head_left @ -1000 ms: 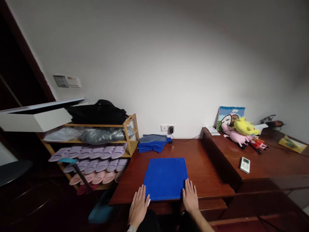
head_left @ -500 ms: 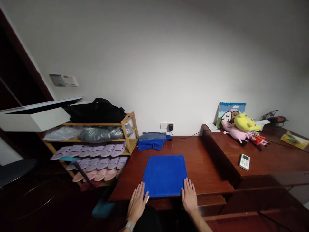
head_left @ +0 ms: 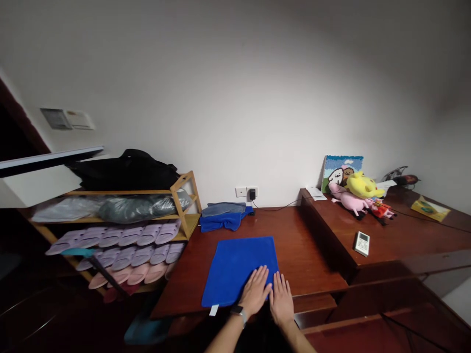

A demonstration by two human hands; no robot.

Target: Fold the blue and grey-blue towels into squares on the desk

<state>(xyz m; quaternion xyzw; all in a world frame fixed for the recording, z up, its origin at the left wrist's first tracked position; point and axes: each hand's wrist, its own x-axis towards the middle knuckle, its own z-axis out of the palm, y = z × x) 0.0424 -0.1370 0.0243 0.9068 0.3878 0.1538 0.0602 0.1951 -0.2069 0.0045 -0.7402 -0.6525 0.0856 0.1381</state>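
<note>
A blue cloth [head_left: 235,264] lies spread flat on the brown wooden table [head_left: 294,245], with a white tag [head_left: 214,310] at its near left corner. My left hand [head_left: 254,290] rests flat on the cloth's near right part, fingers stretched out and pointing away. Beside it, my right hand [head_left: 281,298] lies flat at the cloth's right edge, fingers extended. The thumbs are close together. Neither hand grips anything. Behind the cloth, a heap of folded blue and grey-blue cloths [head_left: 222,216] sits by the wall.
On the left stands a wooden shoe rack [head_left: 186,196] with slippers [head_left: 130,234] and a black bag [head_left: 127,171]. A higher cabinet to the right holds plush toys [head_left: 362,185], a picture [head_left: 338,171] and a white remote [head_left: 362,243]. A plug [head_left: 252,194] trails a cable.
My left hand has moved right, from the cloth's near left corner to beside my right hand. The white tag now shows fully. The camera view has turned slightly right.
</note>
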